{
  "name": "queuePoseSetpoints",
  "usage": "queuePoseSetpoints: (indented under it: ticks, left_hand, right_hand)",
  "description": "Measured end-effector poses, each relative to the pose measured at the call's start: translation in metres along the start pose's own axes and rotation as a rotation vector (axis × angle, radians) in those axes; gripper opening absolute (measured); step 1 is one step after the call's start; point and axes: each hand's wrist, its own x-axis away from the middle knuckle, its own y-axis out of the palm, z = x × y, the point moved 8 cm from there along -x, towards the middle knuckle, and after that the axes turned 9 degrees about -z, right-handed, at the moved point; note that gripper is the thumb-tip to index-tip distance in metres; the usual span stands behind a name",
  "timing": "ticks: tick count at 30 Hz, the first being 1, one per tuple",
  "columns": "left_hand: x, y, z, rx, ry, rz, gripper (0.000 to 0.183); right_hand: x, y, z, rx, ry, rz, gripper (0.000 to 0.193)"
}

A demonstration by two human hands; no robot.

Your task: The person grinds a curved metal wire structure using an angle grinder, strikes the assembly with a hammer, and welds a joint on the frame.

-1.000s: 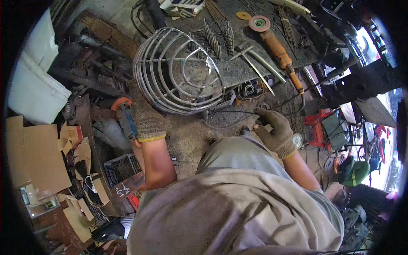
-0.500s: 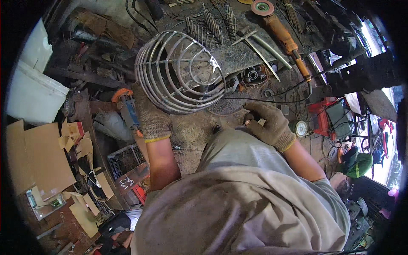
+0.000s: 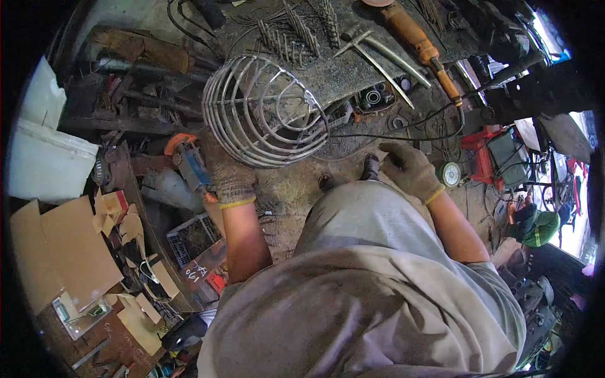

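Observation:
A rounded cage of welded metal bars (image 3: 255, 120) hangs tilted above the floor, just in front of the workbench. My left hand (image 3: 230, 173), in a brown knit glove with a yellow cuff, grips its left lower side; the fingers are mostly hidden behind the bars. My right hand (image 3: 413, 173), gloved alike, hovers apart from the cage to the right of my knees. Its fingers are loosely bent with a gap at the thumb, and nothing shows in them. A blue and orange tool (image 3: 192, 164) is close beside my left hand.
On the dark workbench (image 3: 340, 72) lie an orange angle grinder (image 3: 413, 38), a T-shaped metal hammer (image 3: 372, 57) and several bundled rods (image 3: 296, 28). The grinder's black cable (image 3: 403, 134) loops rightward. A round dial gauge (image 3: 450, 174) and a red machine (image 3: 482, 148) stand right. Cardboard (image 3: 75, 246) lies left.
My right hand has moved slightly right and up, away from my lap, and its fingers have loosened. The cage stays in my left hand, shifted only slightly. The view has tipped a little.

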Motion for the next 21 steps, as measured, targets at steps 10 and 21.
queuePoseSetpoints:
  ticks: [10,21]
  left_hand:
    - [-0.015,0.048,-0.035,1.081,-0.362,0.104,0.053]
    - [-0.006,0.092,-0.027,0.961,-0.722,0.262,0.061]
  right_hand:
    - [0.105,0.132,0.347,0.751,0.107,-0.598,0.048]
    - [0.154,0.135,0.313,-0.244,0.832,-0.104,0.049]
